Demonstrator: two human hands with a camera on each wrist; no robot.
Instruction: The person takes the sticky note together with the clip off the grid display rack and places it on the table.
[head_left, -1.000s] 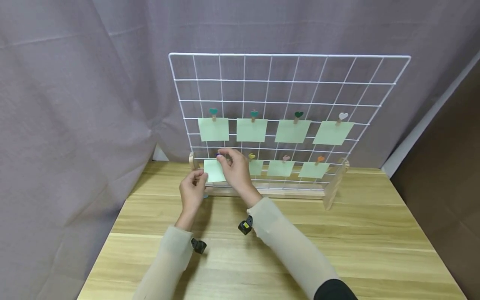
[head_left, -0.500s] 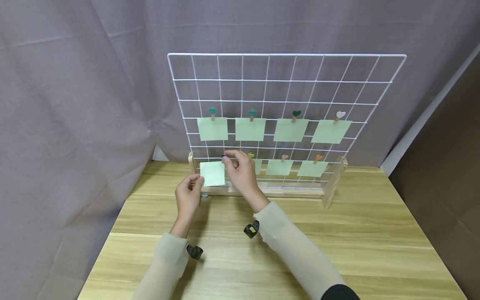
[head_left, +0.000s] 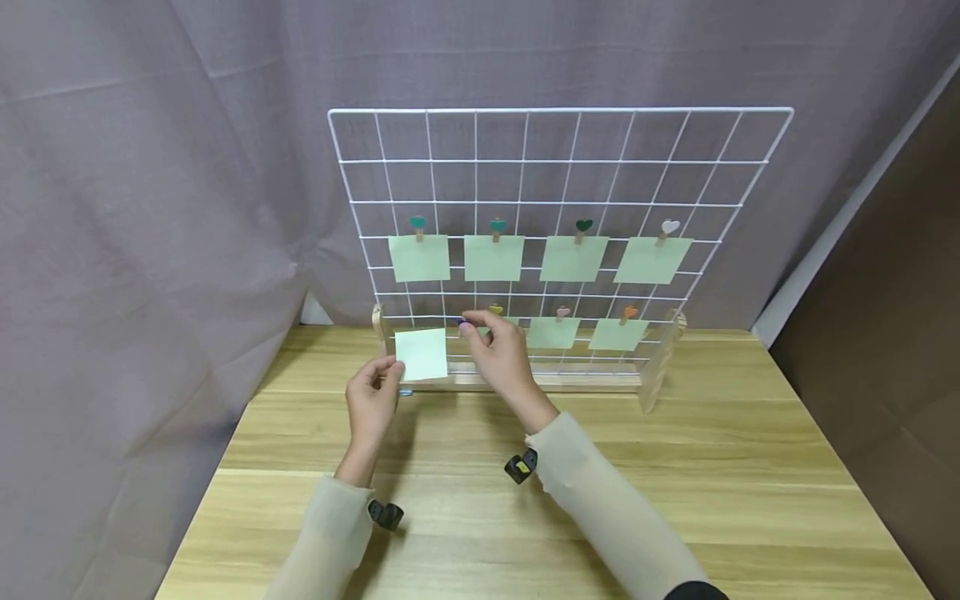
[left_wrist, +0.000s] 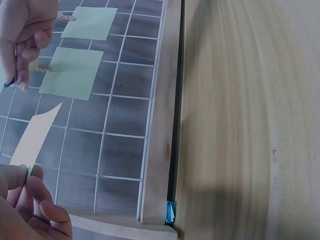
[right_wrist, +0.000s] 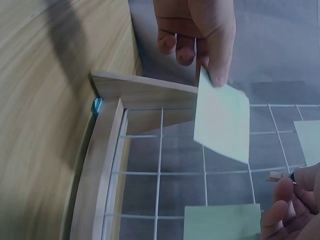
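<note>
My left hand (head_left: 372, 400) pinches a pale green square paper note (head_left: 422, 354) by its lower left corner, between thumb and fingers. The note stands in front of the lower left of a white wire grid (head_left: 558, 109), apart from the wires in the right wrist view. With thumb and fingertips, my right hand (head_left: 504, 354) holds a small wooden clothespin (right_wrist: 274, 176) with a dark blue end, to the right of the note. Most of that clothespin is hidden in the head view. Behind the right hand, a hung note (left_wrist: 71, 73) is partly covered.
Several green notes (head_left: 419, 258) hang on the grid in two rows under heart-topped clothespins (head_left: 670, 227). A wooden base (head_left: 555, 383) holds the grid on the wood-grain table (head_left: 675, 467). A light blue clip (left_wrist: 170, 213) lies by the base's left end. Grey cloth (head_left: 180, 208) hangs behind.
The clothespin and the right hand have moved right and down, away from the note. My left hand has drawn the note slightly down and left, off the grid.
</note>
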